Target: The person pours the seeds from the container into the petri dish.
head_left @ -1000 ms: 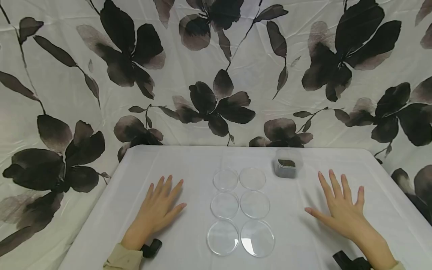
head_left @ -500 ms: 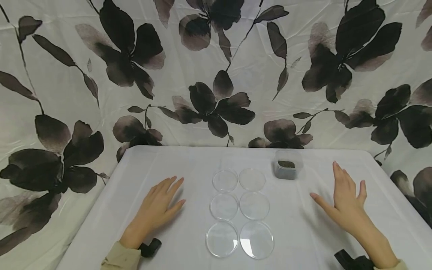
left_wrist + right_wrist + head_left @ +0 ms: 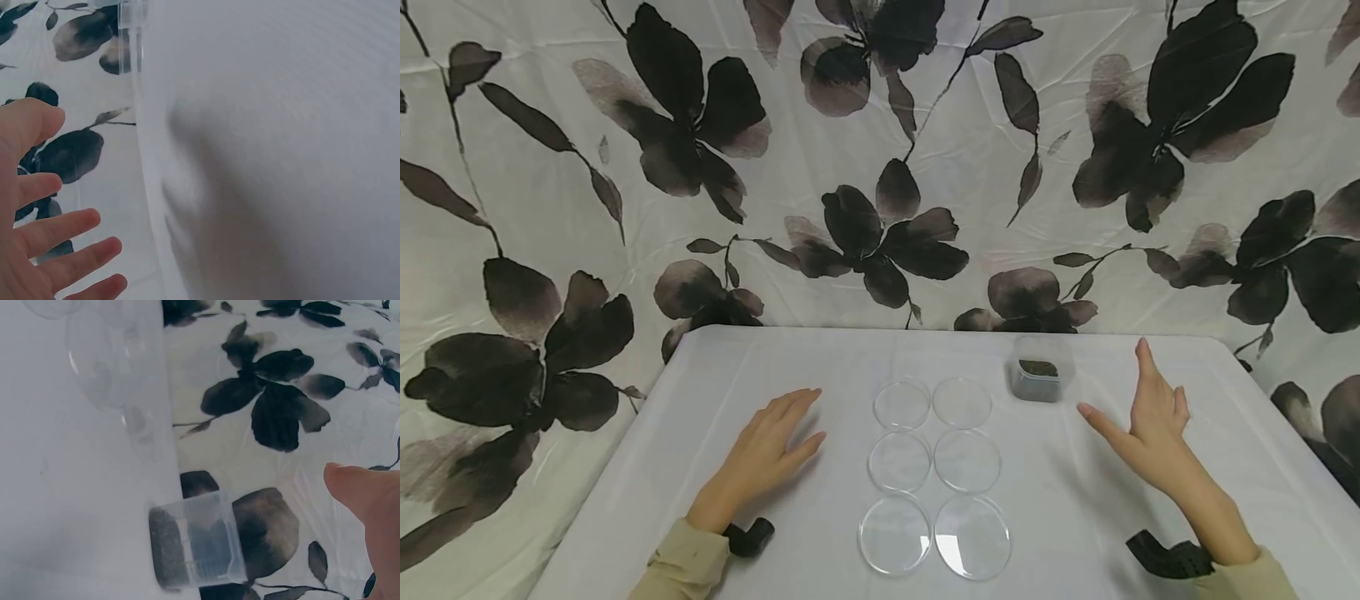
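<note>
Several clear round dishes [image 3: 893, 533] lie flat on the white table in two columns. My left hand [image 3: 760, 454] hovers to their left with its fingers extended and holds nothing. On the other side, my right hand [image 3: 1150, 437] is raised over the table, thumb spread towards the dishes, with nothing in it. Nearest to the right hand is a small clear plastic tub [image 3: 1037, 385] with dark stuff in its lower part. In the right wrist view the tub [image 3: 197, 544] stands beyond the thumb [image 3: 356, 487]. Spread fingers [image 3: 69, 228] show in the left wrist view.
The white table [image 3: 820, 350] has rounded far corners. A white cloth with dark flowers [image 3: 887, 233] hangs just behind its far edge. Black wrist-worn devices sit at the left wrist [image 3: 751, 537] and the right wrist [image 3: 1168, 557].
The right hand has turned from palm-down with fanned fingers to edge-on, moving slightly left. The left hand has also tilted edge-on and shifted a little right. Dishes and tub stay put.
</note>
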`<action>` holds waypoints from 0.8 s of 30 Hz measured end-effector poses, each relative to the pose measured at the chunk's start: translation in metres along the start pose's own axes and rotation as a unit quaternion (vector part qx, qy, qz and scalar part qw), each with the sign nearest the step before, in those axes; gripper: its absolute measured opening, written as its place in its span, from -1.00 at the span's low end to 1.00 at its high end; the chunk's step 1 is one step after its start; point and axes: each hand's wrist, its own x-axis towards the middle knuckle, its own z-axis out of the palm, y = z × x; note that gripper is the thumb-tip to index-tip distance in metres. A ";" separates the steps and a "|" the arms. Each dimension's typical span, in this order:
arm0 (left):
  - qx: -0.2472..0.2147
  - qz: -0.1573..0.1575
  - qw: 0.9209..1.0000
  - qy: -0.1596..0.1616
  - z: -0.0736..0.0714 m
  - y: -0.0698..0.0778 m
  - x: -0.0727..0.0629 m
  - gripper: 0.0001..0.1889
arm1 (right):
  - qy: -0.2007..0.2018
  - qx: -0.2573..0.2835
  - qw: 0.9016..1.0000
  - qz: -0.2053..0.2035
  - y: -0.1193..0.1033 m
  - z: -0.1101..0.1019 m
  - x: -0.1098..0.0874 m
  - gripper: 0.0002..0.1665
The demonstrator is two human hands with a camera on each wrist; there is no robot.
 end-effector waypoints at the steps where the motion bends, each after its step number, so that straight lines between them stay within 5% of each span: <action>1: -0.009 -0.003 1.000 -0.002 0.002 0.000 0.002 -0.39 | -0.001 0.013 1.000 0.004 0.001 0.001 0.003 0.28; 5: -0.040 -0.013 0.999 -0.011 0.008 0.001 0.008 -0.40 | -0.025 0.095 0.994 0.038 0.007 0.006 0.014 0.28; 12: -0.095 -0.044 0.994 -0.036 0.018 0.005 0.019 -0.40 | -0.066 0.221 0.964 0.132 0.022 0.017 0.030 0.24; 24: -0.189 -0.050 0.979 -0.049 0.041 0.004 0.042 -0.43 | -0.017 0.343 0.931 0.129 0.028 0.044 0.046 0.08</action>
